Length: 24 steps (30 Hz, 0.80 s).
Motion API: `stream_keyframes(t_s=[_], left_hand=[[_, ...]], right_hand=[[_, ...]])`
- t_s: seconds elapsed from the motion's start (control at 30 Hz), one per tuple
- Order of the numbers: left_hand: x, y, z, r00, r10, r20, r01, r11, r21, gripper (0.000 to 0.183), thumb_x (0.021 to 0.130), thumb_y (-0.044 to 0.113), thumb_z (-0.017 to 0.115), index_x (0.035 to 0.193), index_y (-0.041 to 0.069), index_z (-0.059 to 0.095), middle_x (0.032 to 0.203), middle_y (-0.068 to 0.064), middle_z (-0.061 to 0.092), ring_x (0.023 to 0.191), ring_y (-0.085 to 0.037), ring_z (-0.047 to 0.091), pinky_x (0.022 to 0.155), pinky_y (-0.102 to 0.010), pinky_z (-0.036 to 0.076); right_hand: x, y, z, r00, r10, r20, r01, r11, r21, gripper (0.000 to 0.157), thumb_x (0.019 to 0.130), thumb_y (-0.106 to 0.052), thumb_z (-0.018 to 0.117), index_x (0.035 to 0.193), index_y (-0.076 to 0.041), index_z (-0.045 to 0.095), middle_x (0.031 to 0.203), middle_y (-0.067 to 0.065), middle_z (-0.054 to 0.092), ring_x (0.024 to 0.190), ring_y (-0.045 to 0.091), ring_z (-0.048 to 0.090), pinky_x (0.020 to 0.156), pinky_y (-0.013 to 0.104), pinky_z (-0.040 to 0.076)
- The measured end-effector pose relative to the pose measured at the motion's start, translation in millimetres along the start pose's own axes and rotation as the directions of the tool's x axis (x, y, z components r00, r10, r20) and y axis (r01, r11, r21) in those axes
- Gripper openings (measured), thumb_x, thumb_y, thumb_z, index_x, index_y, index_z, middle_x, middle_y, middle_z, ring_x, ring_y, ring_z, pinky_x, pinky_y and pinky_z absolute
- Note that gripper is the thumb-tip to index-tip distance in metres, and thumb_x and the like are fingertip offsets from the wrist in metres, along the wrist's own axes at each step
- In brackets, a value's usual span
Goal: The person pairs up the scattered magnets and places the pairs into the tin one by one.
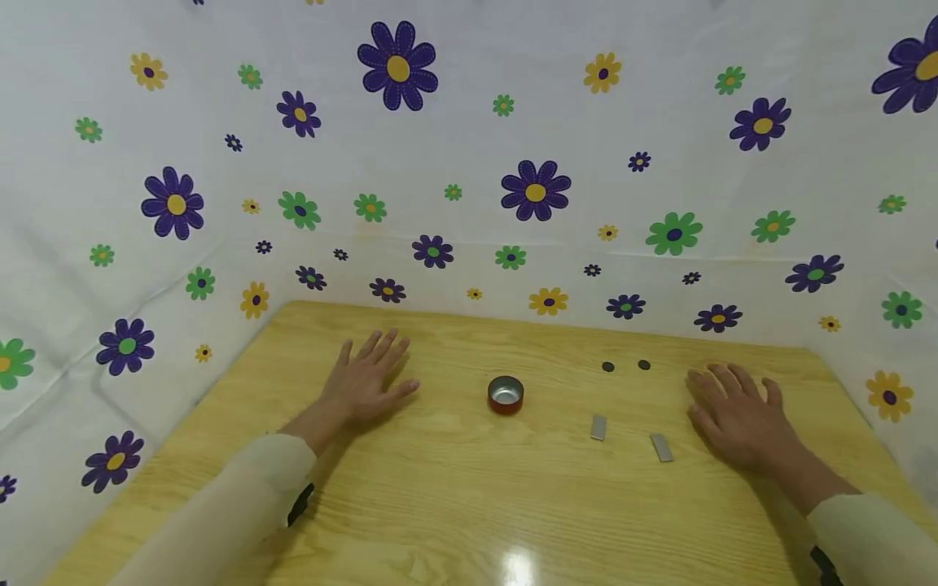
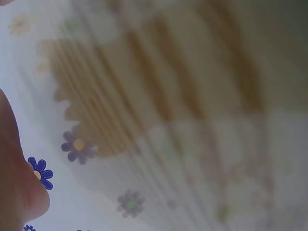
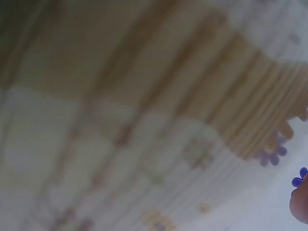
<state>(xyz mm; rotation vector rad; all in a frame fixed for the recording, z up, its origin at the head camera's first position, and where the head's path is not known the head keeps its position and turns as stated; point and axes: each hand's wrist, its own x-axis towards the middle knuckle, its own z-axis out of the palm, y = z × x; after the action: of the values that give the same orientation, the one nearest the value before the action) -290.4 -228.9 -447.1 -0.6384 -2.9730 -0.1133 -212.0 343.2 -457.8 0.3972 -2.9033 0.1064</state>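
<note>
My left hand (image 1: 366, 387) lies on the left part of the wooden table, fingers spread and straight, holding nothing. A small round metal cup (image 1: 506, 395), red outside and silver inside, stands upright to its right. On the right side my right hand (image 1: 740, 415) rests on the table with relaxed fingers and nothing in its grasp. Nearest to it are two flat grey rectangular pieces, one closer (image 1: 661, 448) and one farther left (image 1: 598, 427). Behind these lie two small dark discs, a left one (image 1: 608, 367) and a right one (image 1: 644, 365).
A white cloth (image 1: 454, 146) printed with purple, green and yellow flowers rises behind the table (image 1: 440, 505) and along both sides. Blurred brown and white streaks fill most of both wrist views, with part of a hand at one edge.
</note>
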Motion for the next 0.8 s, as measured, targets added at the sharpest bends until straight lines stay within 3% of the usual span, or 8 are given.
stream_keyframes(t_s=[0.13, 0.4, 0.8], left_hand=[[-0.6, 0.8, 2.5, 1.0, 0.02, -0.012, -0.02, 1.0, 0.01, 0.079, 0.099, 0.063, 0.039, 0.16, 0.016, 0.022, 0.167, -0.011, 0.016, 0.153, -0.036, 0.015, 0.118, -0.064, 0.01], [8.0, 2.8, 4.6, 0.982, 0.136, -0.127, -0.139, 0.99, -0.01, 0.071, 0.099, 0.053, 0.05, 0.156, 0.013, 0.034, 0.162, -0.013, 0.031, 0.148, -0.036, 0.029, 0.117, -0.061, 0.019], [15.5, 10.5, 3.7, 0.983, 0.145, -0.109, -0.149, 0.989, -0.025, 0.07, 0.099, 0.051, 0.05, 0.156, 0.014, 0.034, 0.161, -0.012, 0.032, 0.149, -0.035, 0.029, 0.118, -0.061, 0.017]], right_hand=[[-1, -1, 3.3, 1.0, -0.013, -0.019, 0.013, 1.0, 0.0, 0.057, 0.103, -0.043, 0.045, 0.148, -0.007, 0.042, 0.15, 0.023, 0.036, 0.138, 0.047, 0.028, 0.099, 0.074, 0.018], [0, -6, -0.4, 1.0, -0.012, -0.023, 0.012, 1.0, 0.019, 0.059, 0.103, -0.045, 0.045, 0.149, -0.009, 0.039, 0.154, 0.023, 0.032, 0.139, 0.047, 0.026, 0.098, 0.073, 0.019], [2, -3, -0.6, 1.0, -0.02, -0.018, 0.02, 1.0, 0.023, 0.061, 0.104, -0.046, 0.043, 0.153, -0.01, 0.035, 0.16, 0.021, 0.025, 0.142, 0.05, 0.021, 0.099, 0.074, 0.017]])
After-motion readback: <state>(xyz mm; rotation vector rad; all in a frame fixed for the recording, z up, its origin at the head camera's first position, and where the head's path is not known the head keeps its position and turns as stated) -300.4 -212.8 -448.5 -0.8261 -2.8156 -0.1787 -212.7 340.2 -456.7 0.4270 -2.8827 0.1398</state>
